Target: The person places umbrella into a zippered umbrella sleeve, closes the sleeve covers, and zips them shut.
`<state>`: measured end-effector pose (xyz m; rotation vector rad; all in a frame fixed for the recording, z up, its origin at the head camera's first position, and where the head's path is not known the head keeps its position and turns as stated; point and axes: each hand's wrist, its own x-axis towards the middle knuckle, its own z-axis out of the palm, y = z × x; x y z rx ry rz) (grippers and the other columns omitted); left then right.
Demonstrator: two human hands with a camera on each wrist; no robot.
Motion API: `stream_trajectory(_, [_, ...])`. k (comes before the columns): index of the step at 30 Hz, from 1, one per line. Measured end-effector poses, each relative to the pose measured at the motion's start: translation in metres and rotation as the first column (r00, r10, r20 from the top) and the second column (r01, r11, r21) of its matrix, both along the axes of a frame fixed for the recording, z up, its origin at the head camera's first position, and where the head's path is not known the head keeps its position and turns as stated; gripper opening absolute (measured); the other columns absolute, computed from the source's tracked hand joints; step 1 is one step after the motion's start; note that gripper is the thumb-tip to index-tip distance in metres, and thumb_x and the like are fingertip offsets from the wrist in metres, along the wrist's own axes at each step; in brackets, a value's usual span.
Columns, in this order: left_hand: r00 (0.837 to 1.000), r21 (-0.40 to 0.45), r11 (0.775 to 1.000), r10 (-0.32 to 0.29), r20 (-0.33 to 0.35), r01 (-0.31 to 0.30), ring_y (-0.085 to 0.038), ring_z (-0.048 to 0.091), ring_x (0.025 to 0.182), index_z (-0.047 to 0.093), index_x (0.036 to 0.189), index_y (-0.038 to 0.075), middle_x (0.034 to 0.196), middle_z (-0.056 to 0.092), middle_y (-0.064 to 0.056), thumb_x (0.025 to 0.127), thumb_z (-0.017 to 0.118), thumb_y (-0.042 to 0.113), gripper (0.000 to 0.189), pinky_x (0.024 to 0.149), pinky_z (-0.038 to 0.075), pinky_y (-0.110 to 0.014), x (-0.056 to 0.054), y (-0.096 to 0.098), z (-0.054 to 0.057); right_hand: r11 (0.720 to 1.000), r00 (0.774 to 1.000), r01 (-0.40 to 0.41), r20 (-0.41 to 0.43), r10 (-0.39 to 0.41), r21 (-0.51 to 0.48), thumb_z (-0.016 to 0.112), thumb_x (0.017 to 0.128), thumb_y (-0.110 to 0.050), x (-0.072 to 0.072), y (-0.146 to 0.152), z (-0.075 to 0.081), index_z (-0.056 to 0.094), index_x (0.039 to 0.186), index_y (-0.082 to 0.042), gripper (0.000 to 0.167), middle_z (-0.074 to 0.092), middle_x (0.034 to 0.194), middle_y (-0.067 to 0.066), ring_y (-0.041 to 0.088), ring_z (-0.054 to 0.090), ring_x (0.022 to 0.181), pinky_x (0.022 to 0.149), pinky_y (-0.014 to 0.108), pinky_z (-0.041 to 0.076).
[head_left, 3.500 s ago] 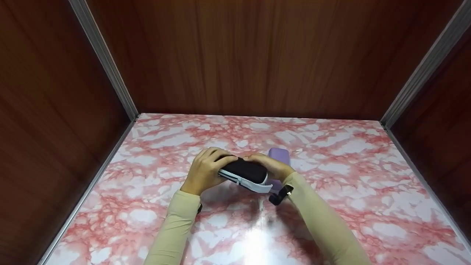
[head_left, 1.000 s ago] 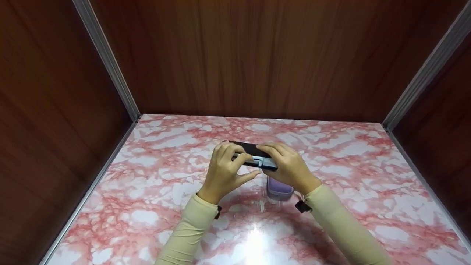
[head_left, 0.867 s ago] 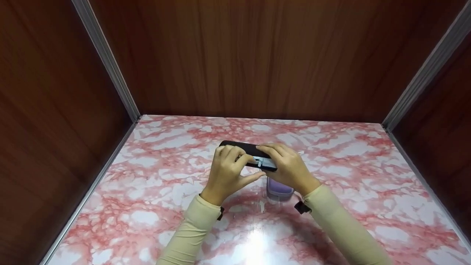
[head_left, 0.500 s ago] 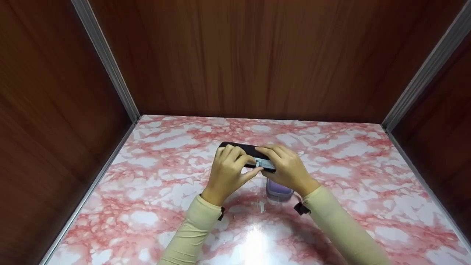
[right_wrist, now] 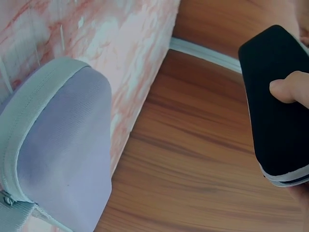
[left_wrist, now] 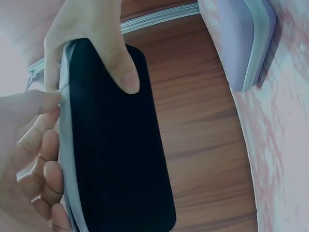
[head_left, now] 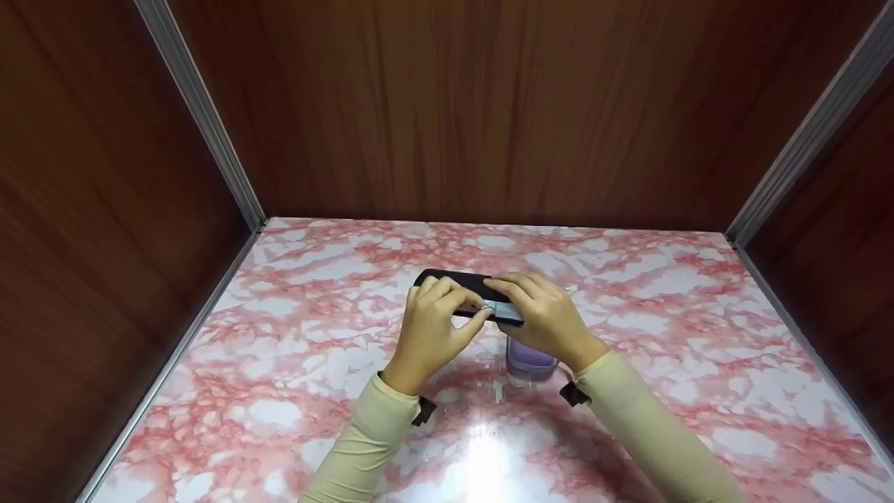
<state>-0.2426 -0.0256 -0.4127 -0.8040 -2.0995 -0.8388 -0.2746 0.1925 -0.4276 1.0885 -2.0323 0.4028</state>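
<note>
A black zippered case (head_left: 457, 281) with a pale grey zip band (head_left: 508, 312) is held up above the table, its zip side toward me. My right hand (head_left: 548, 318) grips its right end; in the left wrist view the thumb lies flat on the black face (left_wrist: 116, 145). At the zip band, my left hand (head_left: 429, 328) pinches the zipper pull between thumb and index finger, which mostly hide it. The other left fingers curl along the band. The right wrist view shows the case's black side (right_wrist: 270, 121) under the right thumb (right_wrist: 289, 89).
A purple zippered case (head_left: 531, 355) with a grey zip band lies on the red-and-white marbled table (head_left: 300, 328), below my right hand. Brown wood-grain panels (head_left: 447, 112) with metal corner strips (head_left: 209, 119) enclose the table's back and sides.
Since the oldest frame, the black case has been raised and turned, and the right hand now covers its right end. In the last second the left thumb has risen to meet the index finger at the zip.
</note>
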Motion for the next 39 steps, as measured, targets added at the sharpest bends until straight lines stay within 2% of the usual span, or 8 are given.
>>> stream_trajectory(5, [0.999,-0.040,0.998,0.051,0.012,-0.050,-0.015,0.053,0.086,0.069,0.084,0.022,0.085,0.061,0.009,0.089,0.074,0.029,0.010,0.076,0.038,-0.037,0.002,0.002,0.001,1.000,1.000,0.004,-0.010,-0.004,0.001,0.087,0.077,-0.022,-0.001,0.000,0.000,0.065,0.130,-0.007,0.059,0.067,0.121,0.010,0.026,0.064,0.110,0.092,0.040,0.053])
stream_trajectory(13, [0.997,-0.041,0.996,0.077,-0.005,-0.077,-0.015,0.054,0.084,0.068,0.082,0.021,0.083,0.064,0.011,0.088,0.072,0.027,0.009,0.077,0.038,-0.036,0.000,0.001,0.002,1.000,1.000,0.003,-0.010,-0.003,0.001,0.086,0.077,-0.021,-0.001,0.000,-0.001,0.065,0.130,-0.008,0.059,0.067,0.121,0.009,0.025,0.064,0.110,0.091,0.040,0.054])
stream_trajectory(18, [0.997,-0.019,0.997,0.079,-0.022,-0.079,-0.015,0.055,0.082,0.069,0.082,0.021,0.083,0.065,0.011,0.087,0.073,0.024,0.007,0.075,0.038,-0.035,0.000,0.000,0.001,1.000,1.000,0.006,0.002,-0.006,0.005,0.086,0.076,-0.019,-0.001,0.001,-0.001,0.064,0.131,-0.009,0.060,0.067,0.121,0.009,0.025,0.064,0.110,0.091,0.040,0.054])
stream_trajectory(27, [0.998,0.014,0.999,0.049,-0.037,-0.049,-0.014,0.054,0.082,0.068,0.081,0.019,0.082,0.065,0.010,0.085,0.074,0.022,0.007,0.074,0.040,-0.035,-0.001,-0.001,0.002,1.000,1.000,0.004,0.002,-0.004,0.006,0.085,0.078,-0.019,-0.002,0.004,0.000,0.064,0.132,-0.009,0.059,0.067,0.122,0.009,0.024,0.064,0.111,0.093,0.039,0.053])
stream_trajectory(34, [0.998,0.056,0.997,0.051,-0.031,-0.049,-0.013,0.057,0.083,0.068,0.080,0.018,0.081,0.065,0.009,0.084,0.075,0.019,0.008,0.073,0.041,-0.036,-0.002,-0.007,0.002,1.000,1.000,-0.008,0.017,0.008,-0.020,0.084,0.078,-0.017,-0.002,0.008,-0.001,0.064,0.132,-0.011,0.058,0.066,0.124,0.008,0.024,0.064,0.112,0.092,0.040,0.054])
stream_trajectory(39, [0.999,0.059,0.998,0.039,-0.017,-0.038,-0.013,0.057,0.084,0.069,0.081,0.017,0.082,0.066,0.008,0.085,0.075,0.020,0.008,0.076,0.043,-0.034,-0.002,-0.009,0.002,1.000,1.000,-0.006,0.014,0.006,-0.004,0.085,0.078,-0.019,-0.002,0.009,0.001,0.063,0.133,-0.012,0.060,0.066,0.125,0.008,0.024,0.063,0.113,0.092,0.041,0.054])
